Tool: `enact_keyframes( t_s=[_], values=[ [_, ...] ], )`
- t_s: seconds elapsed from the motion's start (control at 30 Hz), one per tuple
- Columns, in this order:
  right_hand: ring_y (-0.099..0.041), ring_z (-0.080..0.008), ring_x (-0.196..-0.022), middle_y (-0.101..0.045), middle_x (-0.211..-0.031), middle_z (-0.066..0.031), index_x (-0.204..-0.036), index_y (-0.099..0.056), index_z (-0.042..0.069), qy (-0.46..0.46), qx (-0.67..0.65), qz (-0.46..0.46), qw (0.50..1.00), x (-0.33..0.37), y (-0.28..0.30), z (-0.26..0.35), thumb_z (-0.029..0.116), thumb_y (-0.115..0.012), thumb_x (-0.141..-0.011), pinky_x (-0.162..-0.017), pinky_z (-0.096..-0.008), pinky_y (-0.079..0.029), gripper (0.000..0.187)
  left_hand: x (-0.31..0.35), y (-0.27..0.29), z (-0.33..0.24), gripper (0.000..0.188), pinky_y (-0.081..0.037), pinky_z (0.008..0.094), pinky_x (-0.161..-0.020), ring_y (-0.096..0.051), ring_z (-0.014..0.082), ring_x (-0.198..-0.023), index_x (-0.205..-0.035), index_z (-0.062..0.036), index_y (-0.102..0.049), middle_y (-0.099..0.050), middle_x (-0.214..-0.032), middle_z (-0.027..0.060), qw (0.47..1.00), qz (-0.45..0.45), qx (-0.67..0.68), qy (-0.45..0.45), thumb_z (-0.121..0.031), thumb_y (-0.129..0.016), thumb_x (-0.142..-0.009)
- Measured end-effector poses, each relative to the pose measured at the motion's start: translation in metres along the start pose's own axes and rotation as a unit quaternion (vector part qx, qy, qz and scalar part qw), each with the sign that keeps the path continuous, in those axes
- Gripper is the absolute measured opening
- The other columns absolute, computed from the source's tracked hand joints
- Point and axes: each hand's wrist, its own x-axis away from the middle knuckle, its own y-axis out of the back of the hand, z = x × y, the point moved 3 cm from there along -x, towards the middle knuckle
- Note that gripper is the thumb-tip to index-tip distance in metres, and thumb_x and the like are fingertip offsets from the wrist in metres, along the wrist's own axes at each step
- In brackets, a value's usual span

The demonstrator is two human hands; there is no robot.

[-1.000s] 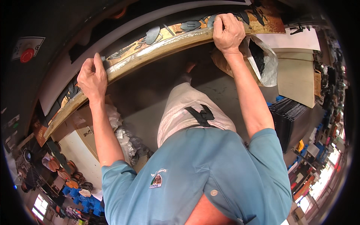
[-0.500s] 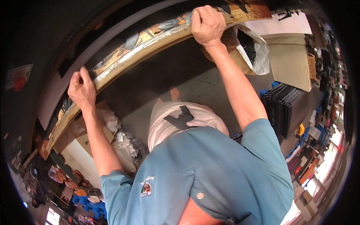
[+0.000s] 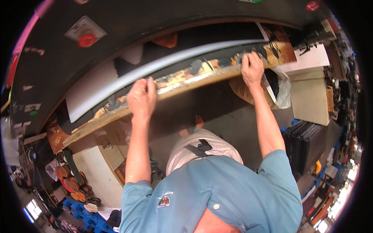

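I look down on two bare hands set well apart along a wooden edge (image 3: pixel 202 80), the front of a long surface (image 3: pixel 286 49) that stretches across my view. The right hand (image 3: pixel 252 70) sits toward the right end, knuckles up, its fingers curled in and closed over the edge; I cannot see how far they wrap underneath. The left hand (image 3: pixel 141 99) is on the same edge, well to the left, its fingers bent, but blur keeps me from telling whether they press together or pinch anything. I take the wide spacing as a way of sharing the load between both arms, so that the edge stays level under the pull or push.

Behind the edge, dark flat pieces (image 3: pixel 196 66) lie scattered over the worn top, and a long pale strip (image 3: pixel 89 91) runs behind them, below a dark machine body (image 3: pixel 194 13) with a red button (image 3: pixel 86 40) on its face (I count that as within arm's reach by design). A bag (image 3: pixel 285 93) with black material inside stands near the right forearm, perhaps kept there for offcuts. Further right, a stack of dark sheets (image 3: pixel 305 145) stands apart, probably to leave legroom.
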Motion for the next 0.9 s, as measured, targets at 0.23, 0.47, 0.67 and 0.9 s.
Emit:
enact_keyframes(
  t_s=[0.23,0.47,0.67,0.9],
  values=[
    [-0.068,-0.0174,-0.088,-0.074,-0.095,-0.0039,-0.108,-0.075,-0.001,-0.322,-0.203,0.026,0.924,0.046,0.052,0.045,0.010,-0.073,-0.101,-0.082,-0.0303,-0.055,0.014,0.081,0.030,-0.032,0.022,-0.052,0.0483,-0.065,-0.066,0.0377,-0.071,-0.081,-0.0055,-0.066,-0.064,-0.075,0.0160,0.995,0.081,0.050,-0.004,-0.016,-0.075,-0.097],
    [-0.052,-0.0442,-0.138,-0.051,-0.151,-0.0298,-0.153,-0.052,-0.004,-0.020,-0.159,0.267,0.950,0.014,-0.013,0.203,0.034,-0.091,-0.079,-0.117,-0.0509,-0.046,0.092,0.066,0.036,-0.049,0.021,-0.058,0.0483,-0.091,-0.071,0.0458,-0.104,-0.116,0.0048,-0.071,-0.074,-0.111,0.0237,0.976,-0.005,0.212,-0.056,0.010,-0.066,-0.095],
    [-0.045,-0.0551,-0.137,-0.041,-0.158,-0.0366,-0.151,-0.057,-0.001,0.038,-0.089,0.311,0.946,0.014,-0.055,0.251,0.028,-0.086,-0.070,-0.116,-0.0569,-0.044,0.091,0.016,0.003,-0.012,0.048,-0.033,0.0588,-0.127,-0.042,0.0485,-0.154,-0.152,0.0009,-0.055,-0.052,-0.160,0.0271,0.993,0.108,0.042,-0.035,0.000,-0.058,-0.103],
    [-0.057,-0.0339,-0.139,-0.052,-0.157,-0.0286,-0.151,-0.062,-0.001,-0.161,-0.435,0.349,0.814,-0.015,-0.038,0.201,0.026,-0.088,-0.069,-0.119,-0.0413,-0.045,0.090,0.023,-0.004,-0.005,0.051,-0.031,0.0613,-0.127,-0.042,0.0501,-0.154,-0.150,0.0046,-0.055,-0.050,-0.162,0.0279,0.991,0.106,0.056,-0.055,-0.002,-0.064,-0.100]
  ],
)
